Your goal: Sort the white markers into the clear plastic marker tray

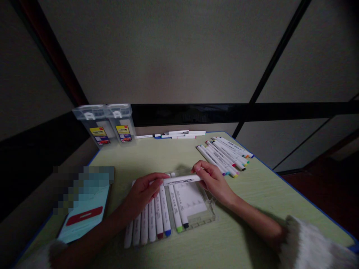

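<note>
A white marker [181,180] lies level between my two hands, above a clear plastic tray [200,223]. Its left end is pinched by my left hand [147,186], its right end by my right hand [211,181]. Beneath it, several white markers [159,213] lie side by side along the tray's left part, with brown, blue, green and black ends toward me. Part of their far ends is hidden by my left hand. On the tray's right part a white sheet [192,200] shows.
Two clear lidded boxes [108,127] with yellow labels stand at the back left. Loose markers [183,134] lie along the back edge, and a spread group of markers [224,155] rests at the right. A phone [86,209] with a lit screen lies at the left.
</note>
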The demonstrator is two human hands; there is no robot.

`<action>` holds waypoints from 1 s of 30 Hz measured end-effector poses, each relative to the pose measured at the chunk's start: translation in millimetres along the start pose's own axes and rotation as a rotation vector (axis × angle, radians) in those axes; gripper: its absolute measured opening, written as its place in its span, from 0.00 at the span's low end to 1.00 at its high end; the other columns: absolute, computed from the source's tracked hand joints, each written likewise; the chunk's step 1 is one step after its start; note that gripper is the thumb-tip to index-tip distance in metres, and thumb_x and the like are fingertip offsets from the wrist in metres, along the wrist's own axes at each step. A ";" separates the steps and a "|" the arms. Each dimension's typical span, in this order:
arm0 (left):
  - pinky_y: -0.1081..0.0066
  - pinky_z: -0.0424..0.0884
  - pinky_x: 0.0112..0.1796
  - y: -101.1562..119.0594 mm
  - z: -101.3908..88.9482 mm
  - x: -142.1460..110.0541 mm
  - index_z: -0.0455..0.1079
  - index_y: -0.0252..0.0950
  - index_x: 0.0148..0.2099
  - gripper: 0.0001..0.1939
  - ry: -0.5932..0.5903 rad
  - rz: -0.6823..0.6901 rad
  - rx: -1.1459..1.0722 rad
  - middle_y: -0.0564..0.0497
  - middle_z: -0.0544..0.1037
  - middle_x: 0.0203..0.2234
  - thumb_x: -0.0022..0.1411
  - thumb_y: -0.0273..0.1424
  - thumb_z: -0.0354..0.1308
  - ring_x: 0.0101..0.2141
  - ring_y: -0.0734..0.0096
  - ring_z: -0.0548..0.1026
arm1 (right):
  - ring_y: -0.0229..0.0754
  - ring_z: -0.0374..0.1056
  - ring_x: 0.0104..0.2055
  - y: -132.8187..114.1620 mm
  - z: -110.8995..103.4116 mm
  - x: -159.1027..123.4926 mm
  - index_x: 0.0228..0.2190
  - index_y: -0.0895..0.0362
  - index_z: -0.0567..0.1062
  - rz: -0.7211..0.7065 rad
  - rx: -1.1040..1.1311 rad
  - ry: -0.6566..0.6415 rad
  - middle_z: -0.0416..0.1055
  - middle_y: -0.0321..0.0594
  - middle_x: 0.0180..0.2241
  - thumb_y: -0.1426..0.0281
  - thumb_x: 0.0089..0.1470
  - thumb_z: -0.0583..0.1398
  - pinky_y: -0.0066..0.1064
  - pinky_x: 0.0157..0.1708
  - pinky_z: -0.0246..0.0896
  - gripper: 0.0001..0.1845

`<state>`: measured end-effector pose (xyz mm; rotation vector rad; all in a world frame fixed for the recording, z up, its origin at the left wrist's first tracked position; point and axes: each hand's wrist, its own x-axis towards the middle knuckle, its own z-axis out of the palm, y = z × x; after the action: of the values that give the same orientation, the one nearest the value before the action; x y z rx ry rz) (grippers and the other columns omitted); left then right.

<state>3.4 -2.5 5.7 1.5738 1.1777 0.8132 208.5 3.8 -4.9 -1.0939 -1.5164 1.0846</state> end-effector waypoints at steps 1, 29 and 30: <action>0.77 0.49 0.18 0.3 -0.2 0.0 0.67 0.33 0.38 0.14 -0.004 0.009 0.015 0.61 0.56 0.13 0.55 0.35 0.47 0.16 0.79 0.54 | 0.29 0.45 0.13 -0.1 -0.2 0.2 0.22 0.58 0.64 0.011 0.004 0.004 0.51 0.27 0.13 0.59 0.51 0.52 0.23 0.12 0.38 0.16; 0.77 0.54 0.19 -3.2 -0.4 0.7 0.65 0.33 0.39 0.13 -0.027 0.042 0.066 0.60 0.60 0.14 0.54 0.33 0.47 0.16 0.78 0.58 | 0.30 0.47 0.16 4.3 -1.9 4.3 0.20 0.58 0.65 0.044 0.009 0.029 0.54 0.29 0.15 0.60 0.49 0.53 0.24 0.14 0.38 0.16; 0.77 0.53 0.19 -3.6 -0.2 0.6 0.65 0.32 0.40 0.14 -0.031 0.033 0.048 0.61 0.59 0.12 0.54 0.34 0.46 0.15 0.78 0.57 | 0.30 0.48 0.16 4.8 -2.0 4.4 0.20 0.58 0.65 0.031 0.001 0.029 0.54 0.30 0.16 0.60 0.49 0.53 0.24 0.14 0.38 0.15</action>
<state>2.4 -1.6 2.3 1.6438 1.1589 0.7840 210.4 9.2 -8.4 -1.1311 -1.4800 1.0857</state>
